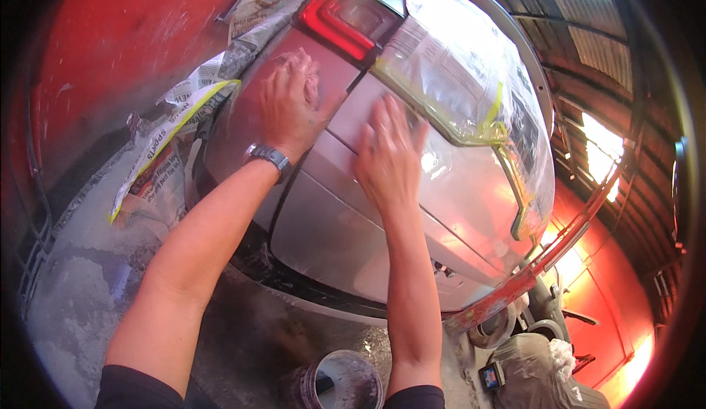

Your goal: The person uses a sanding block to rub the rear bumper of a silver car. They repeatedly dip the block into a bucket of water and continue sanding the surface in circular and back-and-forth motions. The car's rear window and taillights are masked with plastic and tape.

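My left hand, with a dark watch on its wrist, presses a crumpled pinkish cloth against the car's rear corner panel, just below the red tail light. My right hand lies on the grey tailgate, its fingers outstretched and a little smeared by motion. Nothing shows in it. The panel surface looks dull and partly wet. Clear plastic film and newspaper cover the rear window, edged with yellow-green tape.
Below the bumper stands a bucket with pale liquid and a dark object inside. Newspaper with a yellow-edged strip hangs at the left, near a red wall. A rusty red bar and a plastic-covered heap are at the right.
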`<state>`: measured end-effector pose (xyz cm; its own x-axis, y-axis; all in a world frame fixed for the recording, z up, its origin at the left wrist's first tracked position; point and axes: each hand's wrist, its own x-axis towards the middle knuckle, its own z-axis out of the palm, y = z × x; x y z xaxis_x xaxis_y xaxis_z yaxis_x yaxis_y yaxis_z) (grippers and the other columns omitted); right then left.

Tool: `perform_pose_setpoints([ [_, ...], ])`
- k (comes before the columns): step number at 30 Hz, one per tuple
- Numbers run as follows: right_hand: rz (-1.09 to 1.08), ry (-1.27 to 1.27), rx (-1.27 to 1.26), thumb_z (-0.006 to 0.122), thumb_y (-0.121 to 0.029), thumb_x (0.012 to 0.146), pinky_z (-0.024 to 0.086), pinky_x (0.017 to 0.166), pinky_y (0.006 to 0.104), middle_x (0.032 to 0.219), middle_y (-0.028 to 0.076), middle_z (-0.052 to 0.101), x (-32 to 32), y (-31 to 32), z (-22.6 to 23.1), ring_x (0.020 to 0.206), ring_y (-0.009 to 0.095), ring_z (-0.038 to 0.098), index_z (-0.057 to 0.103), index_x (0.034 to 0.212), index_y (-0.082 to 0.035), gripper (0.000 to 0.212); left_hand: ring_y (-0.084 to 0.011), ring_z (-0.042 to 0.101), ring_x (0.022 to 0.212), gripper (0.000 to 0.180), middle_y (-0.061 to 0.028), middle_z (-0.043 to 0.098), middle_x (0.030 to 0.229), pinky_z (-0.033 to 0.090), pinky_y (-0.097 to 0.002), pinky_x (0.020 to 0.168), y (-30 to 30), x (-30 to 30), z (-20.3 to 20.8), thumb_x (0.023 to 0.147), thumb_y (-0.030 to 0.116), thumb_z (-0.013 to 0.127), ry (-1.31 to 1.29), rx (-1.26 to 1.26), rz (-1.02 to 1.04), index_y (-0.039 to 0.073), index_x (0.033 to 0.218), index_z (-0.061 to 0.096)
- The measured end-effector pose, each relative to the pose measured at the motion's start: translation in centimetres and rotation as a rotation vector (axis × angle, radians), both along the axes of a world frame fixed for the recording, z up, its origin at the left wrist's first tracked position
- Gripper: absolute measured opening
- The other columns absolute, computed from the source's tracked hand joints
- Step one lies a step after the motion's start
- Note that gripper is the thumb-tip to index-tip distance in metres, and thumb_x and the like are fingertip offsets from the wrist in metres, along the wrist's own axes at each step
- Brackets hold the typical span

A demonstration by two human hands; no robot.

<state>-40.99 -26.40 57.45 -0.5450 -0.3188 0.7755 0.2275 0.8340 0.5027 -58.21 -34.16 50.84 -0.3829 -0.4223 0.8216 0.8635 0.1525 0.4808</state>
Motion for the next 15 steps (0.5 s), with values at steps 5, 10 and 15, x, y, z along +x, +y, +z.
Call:
perform_pose_setpoints([
  [5, -0.029, 0.085, 0.023, 0.057, -0.026, 0.105, 0.024, 0.125, 0.0671, 0.157, 0.024, 0.056, -0.2, 1.2, -1.1, 0.151, 0.036, 0.049, 0.059, 0.147, 0.004, 0.052, -0.0387, 0.054, 0.138, 0.08, -0.0193, 0.058, 0.152, 0.042, -0.0516, 0.114, 0.6, 0.8, 0.3, 0.088, 0.05, 0.084, 0.012, 0.027, 0.037, 0.005, 0.149, 0.056],
  [10, 0.0, -0.001, 0.053, 0.056, -0.026, 0.105, 0.025, 0.125, 0.0672, 0.156, 0.024, 0.056, -2.8, -0.9, 0.2, 0.15, 0.035, 0.049, 0.058, 0.147, 0.007, 0.053, -0.0385, 0.053, 0.139, 0.075, -0.0186, 0.058, 0.152, 0.041, -0.051, 0.114, 0.0, 0.4, 0.0, 0.091, 0.046, 0.08, -0.003, 0.017, -0.003, 0.005, 0.149, 0.056],
  [15, -0.055, 0.121, 0.057, 0.058, -0.027, 0.104, 0.025, 0.125, 0.0668, 0.158, 0.023, 0.056, -3.3, -0.3, -1.3, 0.151, 0.036, 0.048, 0.059, 0.145, 0.007, 0.053, -0.0377, 0.053, 0.14, 0.062, -0.0181, 0.059, 0.152, 0.04, -0.0499, 0.115, 0.4, 0.6, 0.3, 0.097, 0.033, 0.074, 0.002, 0.049, -0.013, 0.004, 0.149, 0.056],
])
